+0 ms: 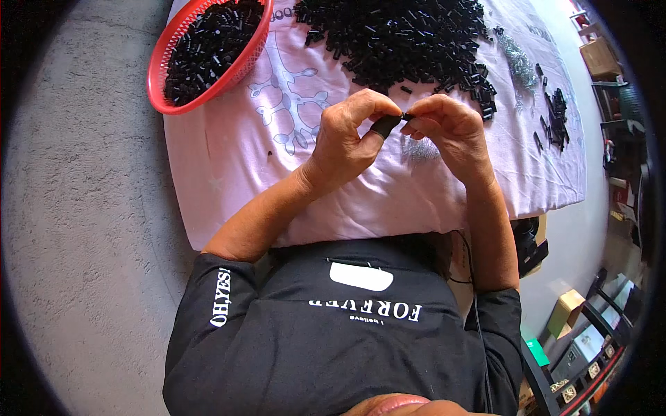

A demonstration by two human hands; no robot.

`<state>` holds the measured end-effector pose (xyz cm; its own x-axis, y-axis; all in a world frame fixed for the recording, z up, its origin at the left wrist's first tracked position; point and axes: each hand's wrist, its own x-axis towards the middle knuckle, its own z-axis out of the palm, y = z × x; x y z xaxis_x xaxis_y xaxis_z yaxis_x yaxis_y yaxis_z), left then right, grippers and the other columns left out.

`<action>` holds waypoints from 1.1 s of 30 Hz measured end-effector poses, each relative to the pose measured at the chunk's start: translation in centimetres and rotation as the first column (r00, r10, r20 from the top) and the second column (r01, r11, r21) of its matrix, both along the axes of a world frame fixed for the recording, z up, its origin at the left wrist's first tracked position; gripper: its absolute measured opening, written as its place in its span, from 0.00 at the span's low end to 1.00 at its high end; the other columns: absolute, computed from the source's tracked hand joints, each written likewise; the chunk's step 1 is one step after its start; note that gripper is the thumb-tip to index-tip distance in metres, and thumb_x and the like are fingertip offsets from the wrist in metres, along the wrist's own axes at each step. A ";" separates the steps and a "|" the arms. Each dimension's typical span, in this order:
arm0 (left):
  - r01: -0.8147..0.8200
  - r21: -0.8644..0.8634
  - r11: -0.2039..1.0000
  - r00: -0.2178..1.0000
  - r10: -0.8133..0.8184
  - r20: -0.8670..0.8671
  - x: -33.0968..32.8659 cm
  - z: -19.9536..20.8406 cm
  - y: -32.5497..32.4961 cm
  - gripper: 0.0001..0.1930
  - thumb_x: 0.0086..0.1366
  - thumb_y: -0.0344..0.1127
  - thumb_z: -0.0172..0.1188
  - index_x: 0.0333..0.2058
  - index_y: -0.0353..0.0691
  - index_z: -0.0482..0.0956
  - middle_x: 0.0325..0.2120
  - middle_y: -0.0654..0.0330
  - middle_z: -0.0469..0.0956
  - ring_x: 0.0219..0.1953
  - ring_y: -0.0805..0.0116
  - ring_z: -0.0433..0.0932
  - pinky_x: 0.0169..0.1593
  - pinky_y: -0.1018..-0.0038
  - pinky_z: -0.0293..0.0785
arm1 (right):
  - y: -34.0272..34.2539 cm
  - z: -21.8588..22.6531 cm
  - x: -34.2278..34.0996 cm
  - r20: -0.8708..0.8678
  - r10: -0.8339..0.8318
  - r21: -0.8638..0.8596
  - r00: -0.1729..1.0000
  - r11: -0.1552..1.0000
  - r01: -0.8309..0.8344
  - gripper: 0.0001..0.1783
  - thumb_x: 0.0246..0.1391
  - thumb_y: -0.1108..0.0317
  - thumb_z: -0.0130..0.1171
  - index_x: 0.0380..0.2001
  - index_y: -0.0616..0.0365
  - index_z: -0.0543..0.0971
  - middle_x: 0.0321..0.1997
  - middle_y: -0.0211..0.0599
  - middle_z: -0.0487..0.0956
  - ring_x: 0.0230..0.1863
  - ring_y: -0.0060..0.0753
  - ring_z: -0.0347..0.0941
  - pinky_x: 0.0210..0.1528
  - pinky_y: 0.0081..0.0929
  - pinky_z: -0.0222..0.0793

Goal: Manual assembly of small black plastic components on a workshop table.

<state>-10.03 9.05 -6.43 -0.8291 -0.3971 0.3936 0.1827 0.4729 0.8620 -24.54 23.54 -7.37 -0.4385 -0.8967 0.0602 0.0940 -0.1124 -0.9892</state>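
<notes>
Both hands meet above the pink cloth, fingertips almost touching. Between them is a small black tube-like piece (pixel 406 117), mostly covered by fingers. My left hand (pixel 345 135) pinches it between forefinger and thumb; a black sleeve (pixel 386 125) covers the thumb. My right hand (pixel 452 132) is closed on its other end, and whether those fingers also hold something smaller cannot be made out. Below the right fingers lies a patch of small shiny metal bits (pixel 420 148). A large heap of similar black pieces (pixel 402 41) spreads just beyond the hands.
A red plastic basket (pixel 158 97) filled with black pieces stands at the far left of the cloth-covered table (pixel 236 187). More silvery bits (pixel 519 64) lie right of the heap, near a smaller group of black pieces (pixel 557 119). Cardboard boxes (pixel 566 312) are at the right.
</notes>
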 end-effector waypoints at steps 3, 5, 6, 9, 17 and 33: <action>0.034 -0.021 0.999 0.999 -0.033 0.002 0.0 0.0 0.0 0.16 0.51 0.13 0.55 0.39 0.34 0.79 0.35 0.57 0.80 0.38 0.69 0.80 0.45 0.75 0.76 | 0.0 0.0 0.0 -0.012 0.002 -0.002 1.000 1.000 -0.002 0.07 0.61 0.77 0.56 0.41 0.65 0.78 0.33 0.34 0.82 0.37 0.21 0.80 0.40 0.19 0.78; 0.038 0.002 0.999 0.999 -0.038 -0.003 0.0 0.0 0.0 0.16 0.51 0.13 0.55 0.39 0.34 0.79 0.34 0.57 0.80 0.38 0.69 0.80 0.46 0.75 0.76 | 0.1 0.2 0.0 -0.010 -0.007 0.007 1.000 1.000 0.007 0.07 0.62 0.76 0.56 0.42 0.65 0.78 0.33 0.35 0.82 0.35 0.21 0.80 0.39 0.19 0.78; 0.039 0.002 0.999 0.999 -0.039 -0.003 0.0 0.0 0.0 0.16 0.51 0.13 0.55 0.39 0.34 0.79 0.34 0.57 0.80 0.38 0.69 0.80 0.46 0.75 0.76 | 0.1 0.3 -0.1 -0.035 0.014 0.046 0.999 0.999 -0.012 0.07 0.62 0.76 0.56 0.42 0.65 0.78 0.32 0.34 0.82 0.34 0.20 0.80 0.38 0.18 0.77; 0.050 0.030 0.998 0.999 -0.050 0.018 0.2 -0.1 -0.2 0.15 0.52 0.13 0.55 0.39 0.33 0.79 0.34 0.57 0.80 0.38 0.70 0.81 0.46 0.75 0.76 | 0.1 0.4 -0.1 -0.045 0.058 0.088 0.997 0.995 -0.053 0.07 0.63 0.75 0.55 0.42 0.65 0.79 0.31 0.33 0.82 0.32 0.20 0.79 0.36 0.18 0.77; 0.091 0.054 0.994 0.994 -0.094 0.054 0.3 0.0 -0.2 0.13 0.53 0.14 0.59 0.38 0.33 0.80 0.34 0.57 0.81 0.37 0.70 0.81 0.44 0.75 0.77 | 0.2 0.2 0.0 -0.064 0.079 0.090 0.995 0.993 -0.073 0.07 0.63 0.77 0.54 0.42 0.64 0.79 0.30 0.32 0.82 0.31 0.19 0.78 0.37 0.18 0.75; -0.024 -0.513 0.858 0.985 0.109 0.136 -0.4 -0.8 -0.8 0.17 0.44 0.19 0.57 0.36 0.37 0.79 0.35 0.53 0.75 0.40 0.52 0.76 0.47 0.62 0.73 | 0.1 -0.3 -0.4 -0.045 -0.026 0.055 0.999 0.998 0.028 0.07 0.63 0.74 0.55 0.42 0.64 0.78 0.33 0.32 0.81 0.32 0.20 0.80 0.34 0.17 0.75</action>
<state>-10.43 8.26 -7.24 -0.8746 -0.2334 0.4249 0.0199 0.8584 0.5126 -24.97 23.67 -7.66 -0.4606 -0.8871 0.0306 0.0477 -0.0591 -0.9971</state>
